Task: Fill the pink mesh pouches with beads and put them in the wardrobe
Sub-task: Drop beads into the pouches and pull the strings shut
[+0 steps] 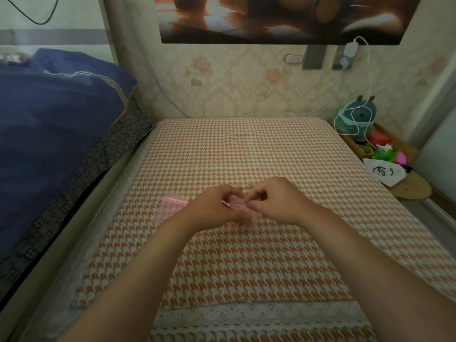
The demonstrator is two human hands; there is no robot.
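Note:
Both hands meet over the middle of the table with the orange houndstooth cloth (246, 255). My left hand (214, 208) and my right hand (276, 201) pinch a pink mesh pouch (238, 205) between their fingertips, just above the cloth. The pouch is mostly hidden by the fingers, and I cannot tell what is inside it. A second pink mesh pouch (167, 208) lies flat on the cloth just left of my left hand. A few pale beads (248, 187) lie on the cloth behind the hands, partly hidden. No wardrobe is in view.
A bed with a dark blue quilt (54, 134) runs along the left side. At the right, a wooden tray (394, 149) holds a plush toy (357, 119), a white charger cable and small colourful items. A white drawstring bag (385, 172) lies beside a round cork mat (412, 190).

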